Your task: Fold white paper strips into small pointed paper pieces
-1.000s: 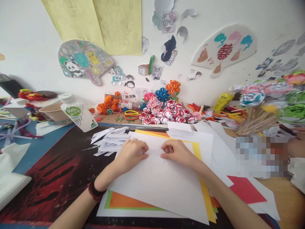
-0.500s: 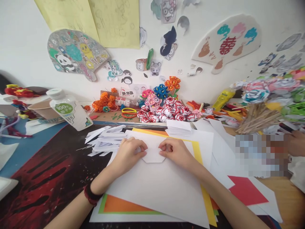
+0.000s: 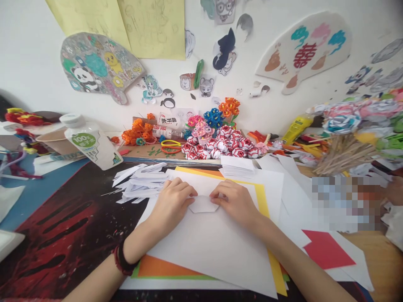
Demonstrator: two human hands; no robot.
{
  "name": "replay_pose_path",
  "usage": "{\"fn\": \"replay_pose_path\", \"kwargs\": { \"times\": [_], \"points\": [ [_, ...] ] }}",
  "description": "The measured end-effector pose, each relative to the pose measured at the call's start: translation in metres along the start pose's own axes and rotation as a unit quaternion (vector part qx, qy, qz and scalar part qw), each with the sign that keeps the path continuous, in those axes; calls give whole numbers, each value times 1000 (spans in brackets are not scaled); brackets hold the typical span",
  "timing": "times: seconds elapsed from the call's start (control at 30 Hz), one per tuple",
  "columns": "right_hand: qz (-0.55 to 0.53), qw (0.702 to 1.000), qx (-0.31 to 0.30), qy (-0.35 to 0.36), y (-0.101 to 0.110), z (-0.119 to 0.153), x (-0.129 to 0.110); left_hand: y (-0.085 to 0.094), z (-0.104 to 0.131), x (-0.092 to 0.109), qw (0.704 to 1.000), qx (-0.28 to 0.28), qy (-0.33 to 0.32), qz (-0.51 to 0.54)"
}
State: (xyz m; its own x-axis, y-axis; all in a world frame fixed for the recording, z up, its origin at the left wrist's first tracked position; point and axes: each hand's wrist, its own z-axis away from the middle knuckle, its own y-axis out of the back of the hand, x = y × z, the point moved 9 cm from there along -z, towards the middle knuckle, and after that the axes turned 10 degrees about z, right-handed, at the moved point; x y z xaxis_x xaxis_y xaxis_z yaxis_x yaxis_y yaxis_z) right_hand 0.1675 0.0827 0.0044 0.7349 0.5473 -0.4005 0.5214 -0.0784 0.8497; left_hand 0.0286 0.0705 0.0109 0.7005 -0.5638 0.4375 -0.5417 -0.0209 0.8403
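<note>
The small paper (image 3: 204,205) is over a big white sheet (image 3: 217,251), between the two hands. The left hand (image 3: 173,199) has its grip pinched tight on the paper's left end, and the right hand (image 3: 237,203) has its grip pinched tight on the right end. A yellow sheet (image 3: 275,268) and an orange sheet (image 3: 170,267) peek out underneath. White strips (image 3: 141,182) lie beyond the left hand, with flowers (image 3: 233,144) farther back.

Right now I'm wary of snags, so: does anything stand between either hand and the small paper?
Nothing visible does: the left hand and right hand hold the small paper at opposite ends, over the white sheet. The paper strips lie outside the left hand.
</note>
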Motion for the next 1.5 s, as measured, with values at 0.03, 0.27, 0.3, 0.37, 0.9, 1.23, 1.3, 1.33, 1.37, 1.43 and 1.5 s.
{"fn": "replay_pose_path", "kwargs": {
  "times": [0.03,0.27,0.3,0.37,0.9,1.23,1.3,1.33,1.37,1.43,1.5],
  "points": [
    [8,1000,2,11,0,0,-2,-1,1,2,1000,2,-8,-10],
    [46,997,17,60,0,3,-11,-6,4,8,999,5,-40,-30],
    [49,997,19,62,0,3,-12,-7,4,8,999,5,-42,-33],
    [54,996,22,62,0,3,-12,-7,4,8,998,1,-46,-37],
    [148,980,22,128,0,9,-23,-13,11,20,987,-62,-107,-101],
    [227,952,46,203,-2,13,-36,-15,15,26,975,-88,-153,-131],
    [247,944,43,217,-3,14,-38,-15,16,30,969,-89,-173,-151],
    [256,940,42,222,-3,15,-40,-16,17,32,966,-89,-180,-160],
    [266,936,43,228,-3,15,-42,-16,17,33,964,-87,-188,-168],
    [284,928,44,238,-3,16,-46,-18,19,36,959,-84,-203,-182],
    [297,922,43,244,-4,16,-49,-19,20,39,954,-79,-215,-192]
  ]
}}
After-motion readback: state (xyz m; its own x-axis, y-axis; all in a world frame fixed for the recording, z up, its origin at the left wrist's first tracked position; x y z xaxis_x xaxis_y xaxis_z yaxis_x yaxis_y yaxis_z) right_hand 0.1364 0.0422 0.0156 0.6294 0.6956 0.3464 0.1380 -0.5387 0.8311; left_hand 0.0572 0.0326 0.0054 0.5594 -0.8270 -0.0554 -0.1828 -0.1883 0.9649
